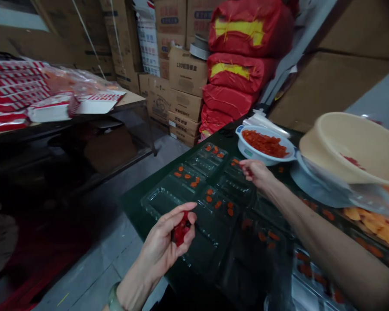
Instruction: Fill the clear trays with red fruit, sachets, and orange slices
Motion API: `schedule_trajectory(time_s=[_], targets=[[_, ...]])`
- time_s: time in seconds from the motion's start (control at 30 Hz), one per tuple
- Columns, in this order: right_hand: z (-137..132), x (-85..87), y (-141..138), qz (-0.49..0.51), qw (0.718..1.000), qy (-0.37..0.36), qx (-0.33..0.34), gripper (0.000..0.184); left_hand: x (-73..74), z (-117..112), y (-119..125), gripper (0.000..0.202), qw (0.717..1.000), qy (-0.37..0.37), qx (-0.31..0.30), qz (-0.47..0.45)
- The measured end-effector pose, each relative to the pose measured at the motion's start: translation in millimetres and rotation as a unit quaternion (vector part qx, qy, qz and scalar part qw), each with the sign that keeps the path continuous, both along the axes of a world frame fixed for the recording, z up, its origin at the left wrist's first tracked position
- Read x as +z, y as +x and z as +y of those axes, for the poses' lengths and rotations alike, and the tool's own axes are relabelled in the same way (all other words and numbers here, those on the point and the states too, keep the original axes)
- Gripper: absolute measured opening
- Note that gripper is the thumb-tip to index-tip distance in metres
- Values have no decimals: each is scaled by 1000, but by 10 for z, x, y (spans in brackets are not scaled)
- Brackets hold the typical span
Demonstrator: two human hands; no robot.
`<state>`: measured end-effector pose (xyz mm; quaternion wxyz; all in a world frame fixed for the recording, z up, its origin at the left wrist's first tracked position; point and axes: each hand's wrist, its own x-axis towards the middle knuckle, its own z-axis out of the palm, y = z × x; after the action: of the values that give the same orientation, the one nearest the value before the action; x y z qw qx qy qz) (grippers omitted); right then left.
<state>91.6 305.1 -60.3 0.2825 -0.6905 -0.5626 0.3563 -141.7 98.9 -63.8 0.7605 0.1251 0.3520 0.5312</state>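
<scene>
My left hand (168,242) is curled around a small clump of red candied pieces (180,231), held over the near corner of the clear plastic trays (168,196). My right hand (256,172) reaches out over a far tray compartment, fingers pinched together near a red piece; what they hold is too small to make out. Several compartments hold a few red-orange pieces (218,204). A white bowl (250,151) full of red pieces (265,144) stands just beyond my right hand.
A large cream basin (353,147) tilts at the right over a grey bowl (306,179). Orange dried fruit (381,226) lies in plastic below it. Red sacks (243,65) and cardboard boxes (186,71) stack behind. Red-striped packages (16,93) cover a table at left.
</scene>
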Motion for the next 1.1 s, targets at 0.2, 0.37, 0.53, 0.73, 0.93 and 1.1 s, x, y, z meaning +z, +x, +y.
schedule_trajectory(time_s=[0.2, 0.37, 0.53, 0.73, 0.93, 1.1], targets=[[-309, 89, -896, 272, 960, -41, 53, 25, -129, -103, -113, 21, 998, 43, 7, 50], [-433, -170, -1497, 338, 939, 5, 65, 24, -179, -177, -216, 22, 995, 30, 41, 82], [-474, -378, -1759, 306, 947, 49, 86, 19, -121, -166, -289, 32, 993, -7, 78, 93], [-1234, -126, -1490, 201, 952, 121, 199, 16, -94, -154, -227, 31, 991, 15, 69, 115], [-1985, -65, -997, 91, 931, 148, 322, 12, -155, -174, 63, 27, 994, -26, -14, 106], [-1828, -188, -526, 42, 959, 198, 198, 15, -86, -229, 251, 18, 997, -45, -34, 56]])
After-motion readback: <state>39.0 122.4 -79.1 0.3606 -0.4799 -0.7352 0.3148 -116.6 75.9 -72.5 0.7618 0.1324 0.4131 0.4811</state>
